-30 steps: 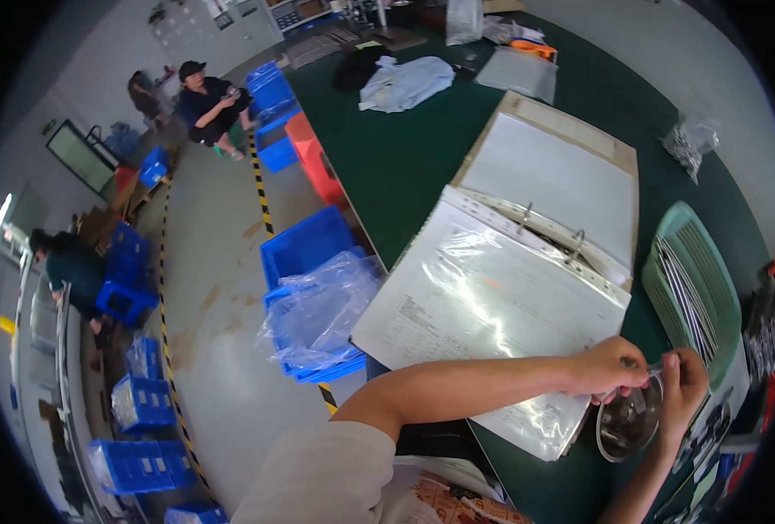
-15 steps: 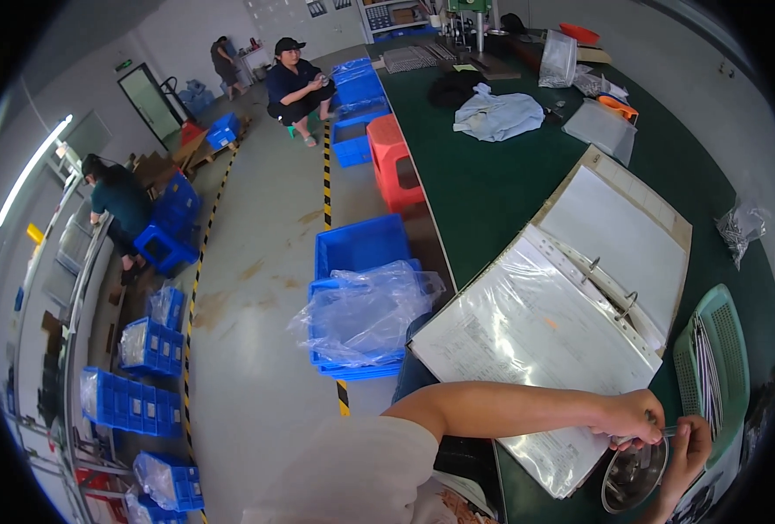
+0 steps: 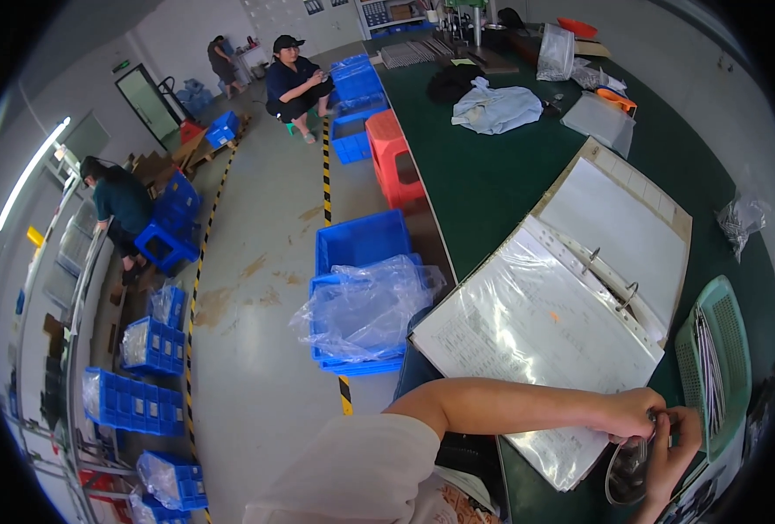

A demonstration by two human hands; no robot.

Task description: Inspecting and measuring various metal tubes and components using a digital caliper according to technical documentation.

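My left hand (image 3: 629, 414) reaches across the lower corner of an open ring binder (image 3: 536, 349), its fingers closed in a pinch. Against its fingertips, my right hand (image 3: 677, 444) is closed too. Something small and metallic shows between the two hands, too small to name. Just below them is a round metal bowl (image 3: 625, 479) with small shiny pieces inside, partly covered by my right hand. The binder's printed sheets lie in clear plastic sleeves, and its metal rings show.
A green plastic basket (image 3: 726, 367) holding thin striped items stands right of the hands. A light blue cloth (image 3: 496, 106) lies farther up the green table (image 3: 444, 205). Blue crates (image 3: 361, 240) and a red stool (image 3: 391, 157) line its left side. Other people are in the background.
My hands have drawn closer together above the bowl, so less of the small metallic piece shows. The right hand has shifted slightly left and up.
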